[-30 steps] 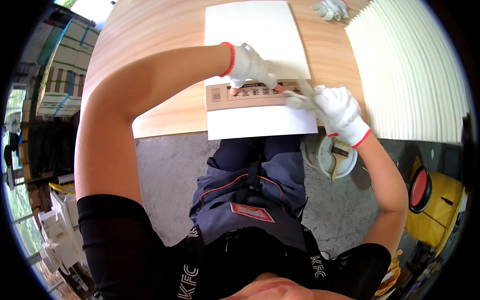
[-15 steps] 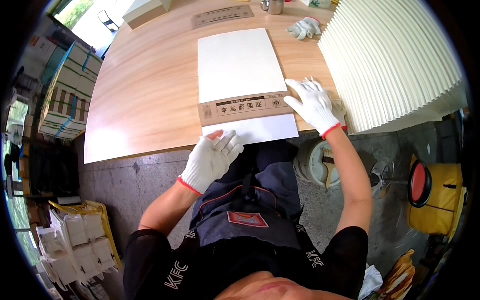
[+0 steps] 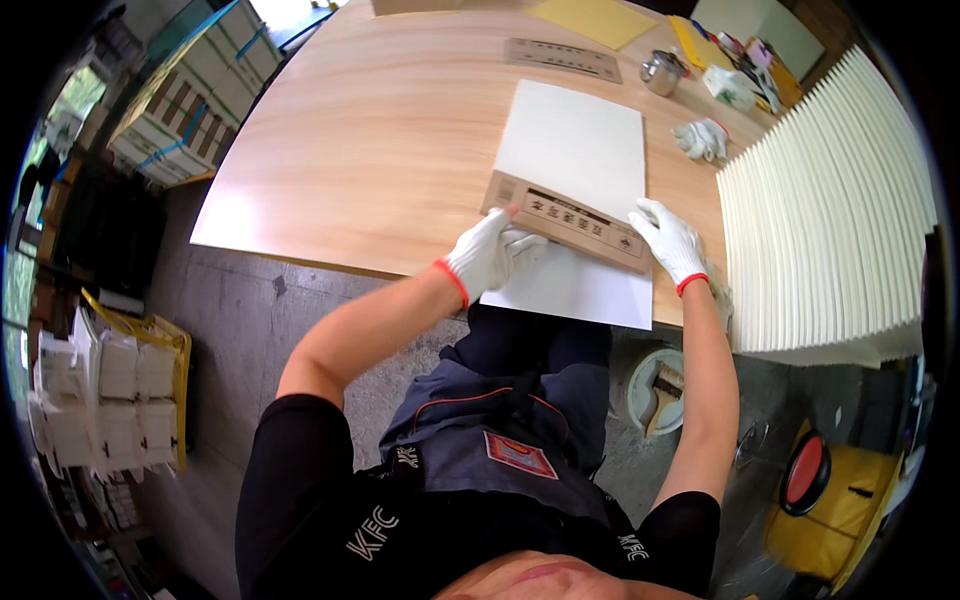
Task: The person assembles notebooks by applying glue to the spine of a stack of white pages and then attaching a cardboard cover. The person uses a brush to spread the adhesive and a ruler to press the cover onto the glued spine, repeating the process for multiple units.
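Observation:
A white pad of paper [image 3: 575,145] lies on the table, with a brown printed paper band [image 3: 570,222] across its lower part. A white sheet [image 3: 585,290] shows below the band and reaches the table's front edge. My left hand [image 3: 492,255], in a white knit glove with a red cuff, pinches the band's left end. Its thumb lies on top and the other fingers go beneath; the thumb tip looks bare. My gloved right hand [image 3: 670,240] rests at the right end of the band, against the pad's edge, with thumb and forefinger apart.
A tall stack of cream-coloured pads [image 3: 825,220] stands on the right. Behind lie another brown band [image 3: 562,58], a metal mug [image 3: 662,72], a spare glove [image 3: 702,140] and a yellow sheet [image 3: 595,20]. Below the table is a bucket with a brush [image 3: 664,395].
My left hand has moved up from below the sheet and taken the band's left end. My right hand stays by the right edge, its fingers less spread. The view has turned.

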`<move>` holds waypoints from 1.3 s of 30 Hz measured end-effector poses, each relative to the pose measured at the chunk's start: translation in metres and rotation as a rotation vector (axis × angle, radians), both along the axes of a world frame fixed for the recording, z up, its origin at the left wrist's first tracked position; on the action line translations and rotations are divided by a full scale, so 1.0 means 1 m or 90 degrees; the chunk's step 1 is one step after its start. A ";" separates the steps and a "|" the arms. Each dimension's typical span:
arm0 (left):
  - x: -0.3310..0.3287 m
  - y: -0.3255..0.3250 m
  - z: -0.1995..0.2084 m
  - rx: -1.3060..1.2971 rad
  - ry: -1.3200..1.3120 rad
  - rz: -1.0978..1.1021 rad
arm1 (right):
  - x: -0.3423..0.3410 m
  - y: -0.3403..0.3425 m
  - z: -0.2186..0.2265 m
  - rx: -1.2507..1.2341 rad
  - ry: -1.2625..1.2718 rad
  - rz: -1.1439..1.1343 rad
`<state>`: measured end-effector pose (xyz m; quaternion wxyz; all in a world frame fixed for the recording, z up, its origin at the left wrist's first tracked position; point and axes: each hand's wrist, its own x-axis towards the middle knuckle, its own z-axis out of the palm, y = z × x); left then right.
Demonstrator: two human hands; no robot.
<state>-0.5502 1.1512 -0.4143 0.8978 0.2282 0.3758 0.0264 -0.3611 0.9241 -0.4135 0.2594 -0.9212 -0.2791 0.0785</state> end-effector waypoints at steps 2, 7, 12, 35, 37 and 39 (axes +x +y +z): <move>0.016 0.024 -0.010 0.050 0.023 -0.006 | 0.009 0.017 0.004 -0.024 0.007 0.001; -0.019 0.074 -0.010 0.128 0.034 0.033 | -0.003 0.073 0.007 -0.061 0.016 0.067; -0.119 0.155 -0.024 0.217 0.149 0.145 | -0.063 0.164 0.013 -0.047 0.018 0.267; -0.051 0.131 0.142 1.053 -0.296 -0.345 | -0.156 0.081 0.041 0.239 -0.241 0.377; 0.003 0.055 0.183 1.077 -0.433 -0.308 | -0.161 0.051 0.035 0.272 -0.288 0.333; 0.053 -0.008 0.225 1.188 -0.550 -0.336 | -0.164 0.023 0.035 0.232 -0.289 0.288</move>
